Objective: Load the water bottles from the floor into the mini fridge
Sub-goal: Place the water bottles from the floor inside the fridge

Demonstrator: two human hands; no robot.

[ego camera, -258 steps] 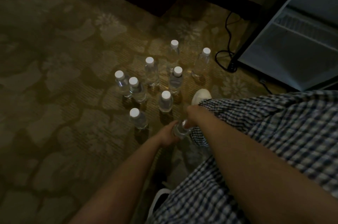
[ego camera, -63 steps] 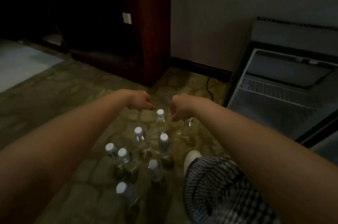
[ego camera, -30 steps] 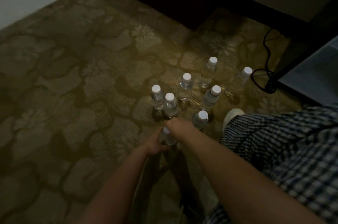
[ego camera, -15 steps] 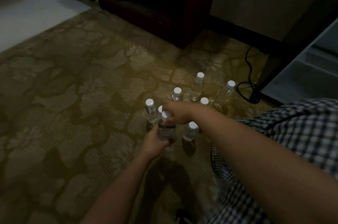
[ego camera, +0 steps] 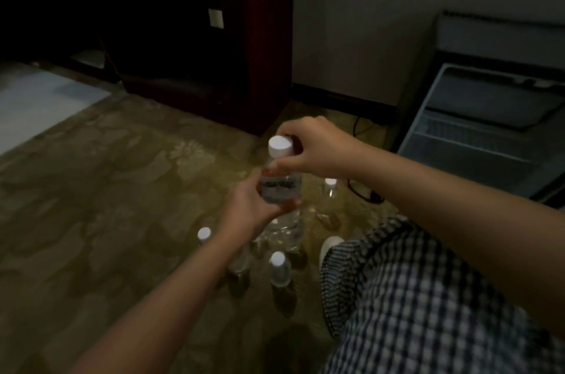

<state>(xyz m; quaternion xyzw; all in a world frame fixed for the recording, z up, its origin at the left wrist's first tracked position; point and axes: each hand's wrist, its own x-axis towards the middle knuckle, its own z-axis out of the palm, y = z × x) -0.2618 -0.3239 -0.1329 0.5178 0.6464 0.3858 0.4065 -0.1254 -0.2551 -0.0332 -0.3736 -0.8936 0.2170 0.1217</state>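
Observation:
I hold a clear water bottle [ego camera: 278, 187] with a white cap upright in the air above the floor. My left hand [ego camera: 249, 210] grips its lower body from the left and below. My right hand [ego camera: 315, 149] pinches its neck just under the cap. Below them, several more capped bottles stand on the carpet, among them one at the left [ego camera: 204, 234], one in front [ego camera: 278, 269] and one further back [ego camera: 330, 188]; others are partly hidden by my left arm. The mini fridge [ego camera: 477, 132] stands open at the right, its shelves showing.
A dark wooden cabinet [ego camera: 214, 46] stands behind the bottles, against a pale wall. A black cable [ego camera: 362, 193] lies on the patterned carpet [ego camera: 107, 190] by the fridge's corner. My knee in checked cloth [ego camera: 412, 312] and a white shoe tip [ego camera: 330, 246] fill the lower right.
Both hands have lifted the bottle up off the carpet. My view has tilted up, bringing the fridge interior and the wall into sight.

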